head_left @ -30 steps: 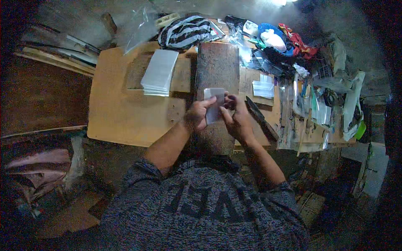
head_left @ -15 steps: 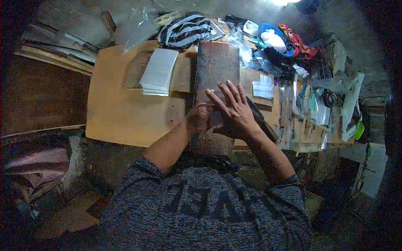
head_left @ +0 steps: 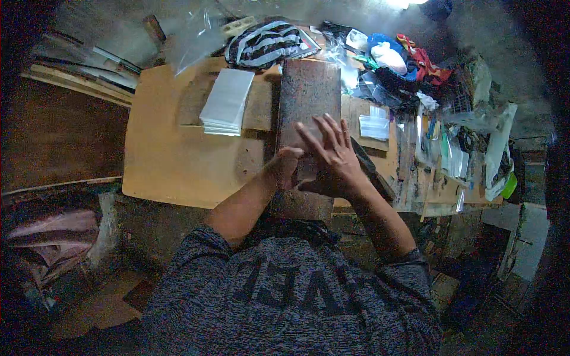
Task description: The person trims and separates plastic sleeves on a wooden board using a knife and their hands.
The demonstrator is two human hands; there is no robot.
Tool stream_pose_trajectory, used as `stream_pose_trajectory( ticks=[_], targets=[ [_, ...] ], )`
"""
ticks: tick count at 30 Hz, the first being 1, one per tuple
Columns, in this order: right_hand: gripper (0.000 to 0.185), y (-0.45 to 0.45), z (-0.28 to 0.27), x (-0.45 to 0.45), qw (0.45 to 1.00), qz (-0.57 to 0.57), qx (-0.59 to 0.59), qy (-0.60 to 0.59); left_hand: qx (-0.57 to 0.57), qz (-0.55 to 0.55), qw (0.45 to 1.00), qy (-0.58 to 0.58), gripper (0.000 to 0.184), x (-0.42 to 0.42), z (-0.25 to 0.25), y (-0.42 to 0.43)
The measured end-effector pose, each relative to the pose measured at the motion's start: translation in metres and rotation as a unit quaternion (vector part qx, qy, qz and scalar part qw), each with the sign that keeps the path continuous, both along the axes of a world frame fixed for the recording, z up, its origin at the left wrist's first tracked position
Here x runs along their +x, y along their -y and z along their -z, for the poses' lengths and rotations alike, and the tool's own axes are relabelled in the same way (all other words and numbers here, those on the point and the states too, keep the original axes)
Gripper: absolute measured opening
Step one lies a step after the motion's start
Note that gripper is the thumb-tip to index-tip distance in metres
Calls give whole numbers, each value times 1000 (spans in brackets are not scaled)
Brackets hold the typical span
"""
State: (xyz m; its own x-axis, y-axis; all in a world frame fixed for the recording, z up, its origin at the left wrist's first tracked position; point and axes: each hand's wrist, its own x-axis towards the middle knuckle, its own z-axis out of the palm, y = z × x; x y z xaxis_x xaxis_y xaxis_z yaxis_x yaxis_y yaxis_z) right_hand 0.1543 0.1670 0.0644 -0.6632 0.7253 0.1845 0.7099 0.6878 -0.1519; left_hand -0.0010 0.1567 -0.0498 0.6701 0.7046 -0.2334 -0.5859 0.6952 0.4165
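Note:
Over the dark wooden board (head_left: 309, 89) my right hand (head_left: 335, 163) is spread with its fingers apart, palm down. Close beside it on the left is my left hand (head_left: 286, 168), blurred and partly hidden, so its grip cannot be made out. The clear plastic piece (head_left: 307, 169) shows faintly between the hands, mostly covered by the right one. A stack of clear sheets (head_left: 227, 101) lies to the left of the board. On the right, a smaller stack of clear sheets (head_left: 374, 124) rests on a wooden piece, and a dark knife (head_left: 373, 170) lies partly behind my right hand.
A black-and-white striped bag (head_left: 267, 44) sits at the back of the table (head_left: 172, 160). Blue and red cloths (head_left: 421, 59) and plastic bags are heaped at the back right. Tools and plastic strips (head_left: 454, 157) crowd the right side.
The right hand has gone from pinching near the plastic piece to lying spread over it. The plastic piece, plainly visible earlier, is now mostly covered.

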Motion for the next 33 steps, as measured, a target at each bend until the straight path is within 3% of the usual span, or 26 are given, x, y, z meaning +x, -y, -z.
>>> stream_pose_trajectory(
  ticks=[1,2,3,4,5,6,7,9,10,11,13,15,17,20,23,26,28,33],
  targets=[
    [82,2,-3,0,1000,3,8,2,-69,10,998,8,40,-1,-11,-1],
    [77,5,-6,1,986,59,-37,-151,-69,10,998,8,40,-3,-22,0],
    [72,7,-8,1,944,112,-82,-299,96,-17,992,-74,35,-5,-32,2],
    [72,6,2,2,944,112,-83,-299,207,-29,967,-144,34,-9,-26,4],
    [62,4,22,5,879,190,-239,-365,314,-49,921,-226,34,-12,-19,6],
    [52,3,30,5,781,261,-386,-416,401,-78,861,-304,33,-15,-19,7],
    [33,5,37,4,702,247,-443,-500,466,-91,812,-339,32,-18,-19,6],
    [27,8,49,1,700,226,-416,-535,527,-102,757,-371,31,-17,-28,9],
    [21,9,52,0,697,204,-388,-568,297,-98,899,-308,28,-10,-58,12],
    [21,9,54,1,696,204,-388,-569,43,-87,970,-222,27,-6,-75,14],
    [14,8,56,4,732,233,-346,-538,81,-72,964,-243,27,-5,-37,4],
    [13,8,56,5,718,224,-359,-553,121,-55,956,-263,26,-3,-30,2],
    [12,8,55,4,704,214,-371,-566,281,-122,870,-387,26,-1,-41,5],
    [11,13,49,-2,696,236,-369,-570,300,-146,838,-433,25,1,-39,5],
    [14,17,53,-3,698,259,-387,-544,285,-206,845,-402,26,7,-22,6],
    [20,21,68,-11,704,241,-376,-552,278,-206,836,-427,26,13,-16,8],
    [18,25,60,-15,746,227,-318,-539,271,-197,841,-425,26,13,-16,10],
    [18,31,38,-15,758,245,-339,-500,274,-184,865,-377,24,7,-28,13]
  ],
)
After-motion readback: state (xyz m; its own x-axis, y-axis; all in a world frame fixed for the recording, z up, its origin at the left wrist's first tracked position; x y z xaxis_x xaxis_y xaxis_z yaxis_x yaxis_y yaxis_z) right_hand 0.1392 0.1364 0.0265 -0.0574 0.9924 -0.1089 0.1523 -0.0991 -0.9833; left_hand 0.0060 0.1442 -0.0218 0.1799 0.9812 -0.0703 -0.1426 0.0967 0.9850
